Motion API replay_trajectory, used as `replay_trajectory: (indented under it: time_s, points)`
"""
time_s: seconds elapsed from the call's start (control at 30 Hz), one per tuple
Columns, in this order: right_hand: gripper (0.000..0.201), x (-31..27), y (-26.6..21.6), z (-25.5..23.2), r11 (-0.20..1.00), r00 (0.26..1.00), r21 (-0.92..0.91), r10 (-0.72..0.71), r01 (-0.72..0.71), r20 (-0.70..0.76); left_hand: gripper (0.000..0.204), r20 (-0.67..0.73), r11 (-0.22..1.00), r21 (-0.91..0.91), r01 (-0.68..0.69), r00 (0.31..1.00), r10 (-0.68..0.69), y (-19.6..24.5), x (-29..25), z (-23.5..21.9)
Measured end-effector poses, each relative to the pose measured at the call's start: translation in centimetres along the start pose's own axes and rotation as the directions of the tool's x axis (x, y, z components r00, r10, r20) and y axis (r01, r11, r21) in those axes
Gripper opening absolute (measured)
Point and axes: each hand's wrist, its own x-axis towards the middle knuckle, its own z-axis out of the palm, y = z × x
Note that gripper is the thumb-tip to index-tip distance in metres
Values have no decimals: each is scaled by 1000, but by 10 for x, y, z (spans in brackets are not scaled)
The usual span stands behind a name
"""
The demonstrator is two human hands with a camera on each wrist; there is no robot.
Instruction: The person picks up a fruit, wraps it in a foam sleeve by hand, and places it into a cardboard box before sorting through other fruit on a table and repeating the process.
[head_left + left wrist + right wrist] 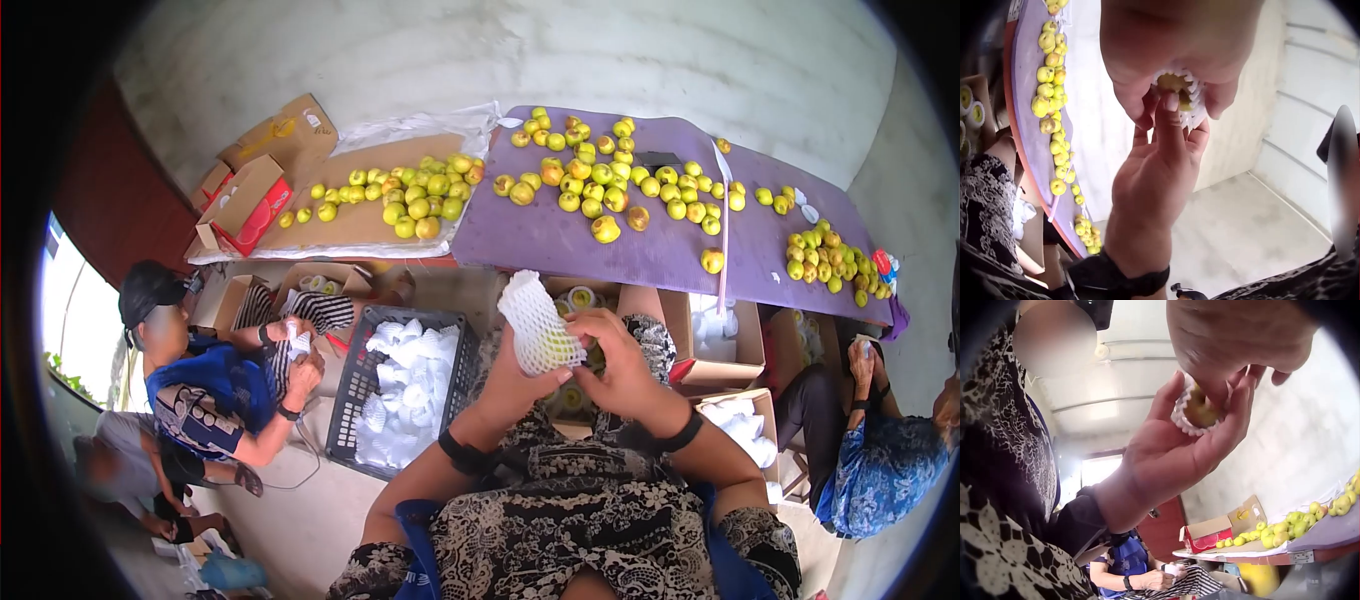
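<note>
Head view: left hand [515, 375] cups a yellow-green fruit [1199, 409] half inside a white foam net sleeve [537, 322] at chest height, over the lap; right hand [615, 365] pinches the sleeve's open end. Fruit likely firm, smooth, bruisable; sleeve soft, stretchy, very light. Best held by the fruit's body through the mesh

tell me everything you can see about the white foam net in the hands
The white foam net is a soft mesh sleeve with diamond-shaped holes, stretched round a yellow-green fruit that shows at its open end. It stands tilted above the lap, in front of the purple table. The left hand cups it from below; the right hand grips its lower end.
</note>
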Motion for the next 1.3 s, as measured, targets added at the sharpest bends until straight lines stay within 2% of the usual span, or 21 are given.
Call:
replay_trajectory:
  time_s: [0.03,0.07,0.1,0.13,0.2,0.23,0.27,0.3,0.33,0.4,0.63,0.7,0.73,0.8,0.83,0.9,1.03,1.2,1.3]
  points:
    - [44,4,-7,-8,993,993,90,63,-72,99,75,-3,1000,1,-4,1000,4,1,0,-2]
    - [44,9,-13,-18,993,993,90,62,-71,101,78,-43,995,98,-21,999,25,2,-1,-6]
    - [42,16,-17,-30,1000,998,27,-14,12,66,81,-80,981,193,-30,996,47,3,-2,-10]
    - [40,23,-21,-39,995,996,-40,-87,89,37,81,-81,982,189,-26,996,42,1,-3,-16]
    - [37,33,-31,-46,995,994,-14,-103,103,20,74,-76,824,566,-21,994,78,-4,-4,-26]
    - [34,41,-38,-47,975,976,-76,-203,210,84,74,-72,824,566,-23,994,77,-3,-5,-24]
    - [32,47,-43,-45,939,943,-131,-296,317,154,75,-70,775,631,-33,993,99,0,-6,-21]
    - [24,53,-49,-39,922,939,-190,-318,338,130,76,-67,720,692,-42,990,122,2,-6,-19]
    - [24,55,-48,-40,922,939,-189,-318,338,130,76,-67,720,692,-42,990,122,3,-7,-18]
    - [20,62,-44,-39,896,920,-287,-253,339,299,81,-63,654,755,-44,988,139,3,-9,-19]
    - [18,62,-49,-40,900,898,-334,-124,281,423,77,-98,652,758,14,991,92,13,-13,-21]
    - [22,61,-43,-37,902,868,-233,-238,364,436,75,-97,662,749,33,993,61,15,-12,-19]
    - [22,63,-42,-37,903,868,-233,-235,362,437,75,-98,664,747,34,993,59,16,-12,-19]
    - [25,67,-39,-38,875,809,-224,-262,429,526,75,-77,658,753,32,996,39,17,-12,-17]
    - [25,65,-37,-37,875,809,-224,-261,428,527,75,-77,659,751,32,996,39,18,-12,-16]
    - [24,63,-34,-37,866,815,-294,-195,405,546,74,-61,642,766,37,998,16,22,-13,-15]
    - [28,62,-34,-41,879,790,-277,-164,390,591,74,-55,643,765,39,998,5,23,-13,-16]
    - [45,56,-32,-43,945,804,-153,-154,290,575,74,-48,650,758,57,998,-32,21,-11,-16]
    - [45,49,-31,-38,965,823,-131,-118,226,555,76,-35,644,760,92,994,-100,19,-10,-16]
